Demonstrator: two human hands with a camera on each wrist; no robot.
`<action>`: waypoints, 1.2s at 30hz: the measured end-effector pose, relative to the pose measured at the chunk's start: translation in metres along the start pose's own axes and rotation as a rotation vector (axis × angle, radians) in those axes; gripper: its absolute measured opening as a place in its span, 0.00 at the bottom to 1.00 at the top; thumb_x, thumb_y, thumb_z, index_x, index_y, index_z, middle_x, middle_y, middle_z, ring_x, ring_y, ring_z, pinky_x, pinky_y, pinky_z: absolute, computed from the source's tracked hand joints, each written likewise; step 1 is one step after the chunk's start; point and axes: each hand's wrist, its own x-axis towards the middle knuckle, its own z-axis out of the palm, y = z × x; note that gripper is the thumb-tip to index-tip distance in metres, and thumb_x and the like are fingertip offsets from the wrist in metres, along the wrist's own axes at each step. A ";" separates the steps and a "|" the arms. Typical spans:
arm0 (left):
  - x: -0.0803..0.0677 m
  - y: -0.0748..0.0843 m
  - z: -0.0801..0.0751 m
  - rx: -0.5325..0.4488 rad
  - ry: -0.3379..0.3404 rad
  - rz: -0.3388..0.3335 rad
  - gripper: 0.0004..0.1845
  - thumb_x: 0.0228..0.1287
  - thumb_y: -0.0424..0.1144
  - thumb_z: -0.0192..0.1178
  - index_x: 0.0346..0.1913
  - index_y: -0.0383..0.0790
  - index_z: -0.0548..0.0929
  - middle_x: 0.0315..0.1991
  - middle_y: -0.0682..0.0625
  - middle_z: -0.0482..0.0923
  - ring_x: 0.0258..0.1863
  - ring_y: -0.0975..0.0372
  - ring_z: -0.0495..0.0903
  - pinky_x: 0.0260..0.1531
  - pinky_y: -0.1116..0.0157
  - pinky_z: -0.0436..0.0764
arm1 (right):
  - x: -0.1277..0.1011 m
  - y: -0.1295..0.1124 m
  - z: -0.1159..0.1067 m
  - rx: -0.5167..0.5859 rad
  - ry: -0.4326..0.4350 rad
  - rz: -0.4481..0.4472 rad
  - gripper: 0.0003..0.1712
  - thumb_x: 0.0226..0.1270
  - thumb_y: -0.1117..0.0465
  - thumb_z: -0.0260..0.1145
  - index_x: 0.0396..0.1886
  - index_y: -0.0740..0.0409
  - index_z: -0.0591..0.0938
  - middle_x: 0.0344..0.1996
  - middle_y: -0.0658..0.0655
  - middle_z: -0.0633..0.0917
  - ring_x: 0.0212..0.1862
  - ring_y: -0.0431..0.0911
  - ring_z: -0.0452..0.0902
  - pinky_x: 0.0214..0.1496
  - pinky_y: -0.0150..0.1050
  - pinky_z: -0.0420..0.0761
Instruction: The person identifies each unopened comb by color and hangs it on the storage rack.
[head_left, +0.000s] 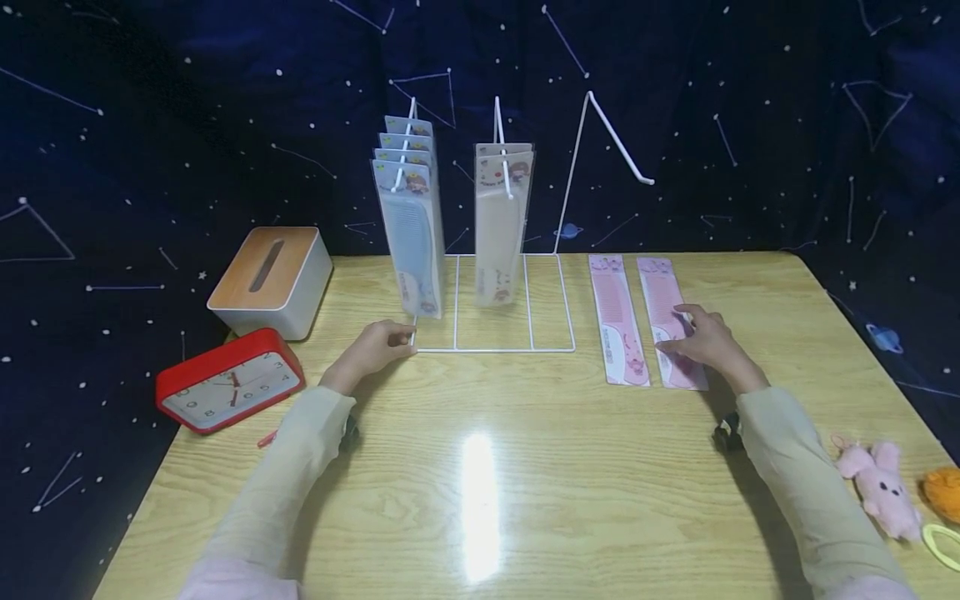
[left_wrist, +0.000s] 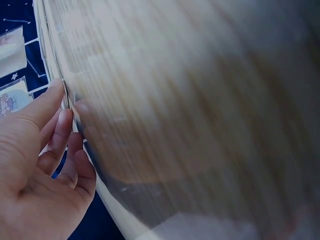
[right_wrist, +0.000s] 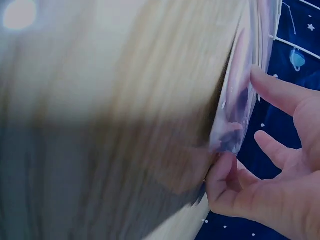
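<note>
My left hand [head_left: 371, 347] pinches the front left corner of a white wire display rack [head_left: 495, 351] between thumb and fingers. On the rack's left hook hang several packaged blue combs [head_left: 411, 242]. Two packaged beige combs [head_left: 498, 242] hang from the middle hook, and the right hook [head_left: 622, 150] is bare. Right of the rack, two packaged pink combs lie flat side by side. My right hand [head_left: 707, 342] grips the outer pink comb package [head_left: 660, 287] by its edges, thumb on one side and fingers on the other. The inner pink comb package [head_left: 617, 312] lies untouched.
A white tissue box with a wooden lid [head_left: 247, 271] stands at the back left, a red clock [head_left: 232, 379] in front of it. At the right edge lie a pink plush toy [head_left: 885, 492], an orange ball-like thing [head_left: 943, 490] and a yellow ring [head_left: 937, 546].
</note>
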 end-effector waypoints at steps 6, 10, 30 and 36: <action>0.001 -0.001 0.000 -0.005 0.003 0.004 0.25 0.64 0.36 0.62 0.60 0.26 0.73 0.39 0.43 0.78 0.43 0.53 0.74 0.55 0.53 0.75 | -0.005 -0.004 -0.002 0.035 -0.031 0.054 0.48 0.58 0.55 0.68 0.71 0.69 0.53 0.58 0.82 0.59 0.56 0.71 0.57 0.59 0.69 0.62; 0.002 -0.002 0.001 -0.002 0.006 -0.002 0.25 0.63 0.36 0.62 0.60 0.27 0.73 0.39 0.43 0.78 0.43 0.53 0.74 0.55 0.52 0.74 | -0.004 -0.003 -0.002 0.032 -0.032 0.088 0.48 0.58 0.54 0.68 0.70 0.69 0.55 0.60 0.82 0.60 0.56 0.71 0.57 0.59 0.69 0.63; 0.002 0.000 0.000 -0.005 -0.006 -0.009 0.25 0.64 0.36 0.62 0.61 0.27 0.73 0.39 0.43 0.77 0.44 0.52 0.74 0.57 0.52 0.74 | -0.028 -0.005 -0.005 0.182 0.018 -0.004 0.48 0.54 0.71 0.64 0.71 0.71 0.50 0.56 0.85 0.61 0.28 0.54 0.76 0.26 0.40 0.80; 0.003 -0.002 0.001 0.005 0.000 -0.009 0.25 0.63 0.36 0.62 0.61 0.27 0.73 0.38 0.44 0.77 0.45 0.52 0.73 0.59 0.51 0.72 | -0.050 -0.015 -0.008 0.174 0.155 -0.059 0.47 0.55 0.69 0.65 0.72 0.66 0.53 0.64 0.83 0.55 0.58 0.75 0.62 0.56 0.68 0.68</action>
